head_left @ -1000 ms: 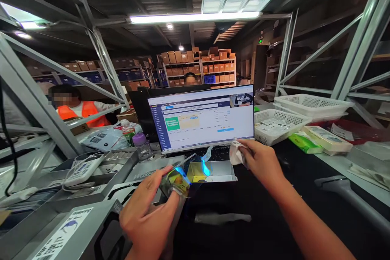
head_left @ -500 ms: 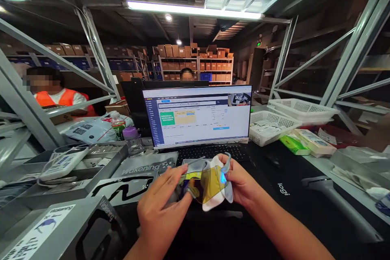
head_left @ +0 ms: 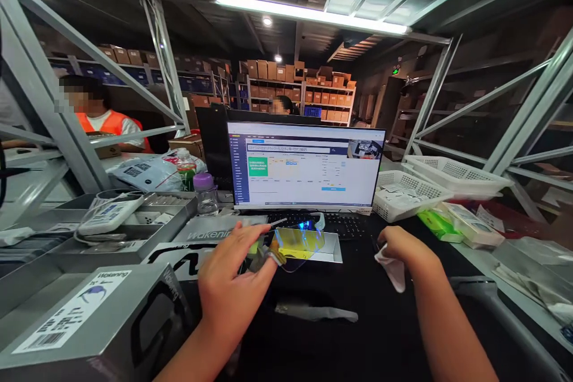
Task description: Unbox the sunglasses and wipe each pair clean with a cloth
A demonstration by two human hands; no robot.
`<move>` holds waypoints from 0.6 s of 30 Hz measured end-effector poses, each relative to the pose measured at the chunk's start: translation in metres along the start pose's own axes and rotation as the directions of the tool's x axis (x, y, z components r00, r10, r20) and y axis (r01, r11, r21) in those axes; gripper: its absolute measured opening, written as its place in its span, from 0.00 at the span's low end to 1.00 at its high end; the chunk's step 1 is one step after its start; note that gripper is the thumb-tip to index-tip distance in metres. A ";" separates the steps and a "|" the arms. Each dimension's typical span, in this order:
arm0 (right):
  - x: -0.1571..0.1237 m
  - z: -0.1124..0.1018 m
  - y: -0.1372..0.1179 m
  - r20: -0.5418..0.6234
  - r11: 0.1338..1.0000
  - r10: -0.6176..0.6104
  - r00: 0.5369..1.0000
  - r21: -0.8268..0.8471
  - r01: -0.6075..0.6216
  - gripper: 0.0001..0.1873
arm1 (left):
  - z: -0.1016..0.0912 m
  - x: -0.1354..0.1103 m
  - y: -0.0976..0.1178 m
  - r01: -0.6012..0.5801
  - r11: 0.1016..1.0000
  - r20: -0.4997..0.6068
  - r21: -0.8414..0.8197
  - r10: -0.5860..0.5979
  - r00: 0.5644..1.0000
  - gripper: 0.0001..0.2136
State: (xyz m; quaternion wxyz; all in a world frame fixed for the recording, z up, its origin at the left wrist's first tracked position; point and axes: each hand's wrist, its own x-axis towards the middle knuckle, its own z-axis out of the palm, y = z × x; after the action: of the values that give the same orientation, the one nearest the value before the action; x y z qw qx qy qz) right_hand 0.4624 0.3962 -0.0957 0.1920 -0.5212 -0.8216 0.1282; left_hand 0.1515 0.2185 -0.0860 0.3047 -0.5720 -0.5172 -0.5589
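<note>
In the head view, the left hand (head_left: 235,268) is gripping a pair of glasses (head_left: 298,245) between its thumb and fingers, near one end of the yellowish lens. The glasses are showing in front of a small open box (head_left: 332,249), overlapping it from this angle; whether they are touching it, I cannot tell. The right hand (head_left: 407,250) is pinching a white cloth (head_left: 394,273) well to the right of the glasses, the cloth hanging down from its fingertips. A pale strip (head_left: 316,313) is lying on the black mat (head_left: 322,349) between the forearms. Beyond the hands, a keyboard (head_left: 347,225) is sitting below a lit monitor (head_left: 304,176). A large grey box (head_left: 85,316) is standing at the left.
</note>
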 end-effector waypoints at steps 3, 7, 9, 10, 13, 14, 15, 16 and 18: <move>0.006 0.011 -0.019 -0.080 0.994 -0.101 0.992 0.032 0.104 0.23 | 0.004 -0.002 0.001 -0.031 0.999 0.052 -0.039 0.033 0.998 0.13; -0.013 0.023 -0.074 -0.255 0.869 -0.434 0.864 0.137 0.476 0.38 | 0.012 -0.007 0.001 -0.038 0.995 0.109 -0.097 0.049 0.993 0.14; -0.023 0.033 -0.095 -0.346 0.760 -0.579 0.738 0.099 0.643 0.27 | 0.014 -0.010 0.003 -0.030 0.993 0.138 -0.118 0.046 0.989 0.14; -0.026 0.038 -0.102 -0.390 0.721 -0.621 0.680 0.056 0.690 0.20 | 0.015 -0.011 0.005 -0.019 0.993 0.159 -0.120 0.038 0.987 0.15; -0.022 0.048 -0.103 -0.515 0.697 -0.627 0.585 -0.033 0.717 0.11 | 0.014 -0.014 0.011 0.092 0.992 0.316 -0.086 -0.061 0.947 0.32; -0.018 0.049 -0.100 -0.545 0.714 -0.597 0.589 -0.025 0.700 0.10 | 0.013 -0.014 0.012 0.142 0.987 0.377 -0.073 -0.104 0.920 0.42; -0.014 0.048 -0.095 -0.567 0.733 -0.560 0.604 0.000 0.680 0.10 | 0.013 -0.014 0.011 0.188 0.980 0.424 -0.061 -0.145 0.894 0.52; -0.011 0.045 -0.091 -0.583 0.751 -0.519 0.625 0.038 0.659 0.09 | 0.013 -0.014 0.009 0.224 0.973 0.452 -0.050 -0.178 0.874 0.58; -0.007 0.037 -0.083 -0.603 0.772 -0.442 0.664 0.122 0.624 0.10 | 0.014 -0.013 0.001 0.257 0.966 0.448 -0.027 -0.218 0.867 0.56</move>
State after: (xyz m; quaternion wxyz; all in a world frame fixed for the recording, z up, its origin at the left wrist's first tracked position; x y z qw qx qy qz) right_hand 0.3815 0.3549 -0.0961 0.5267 -0.2294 -0.8174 0.0433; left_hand 0.1588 0.2277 -0.1003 0.0839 -0.6283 -0.6148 -0.4694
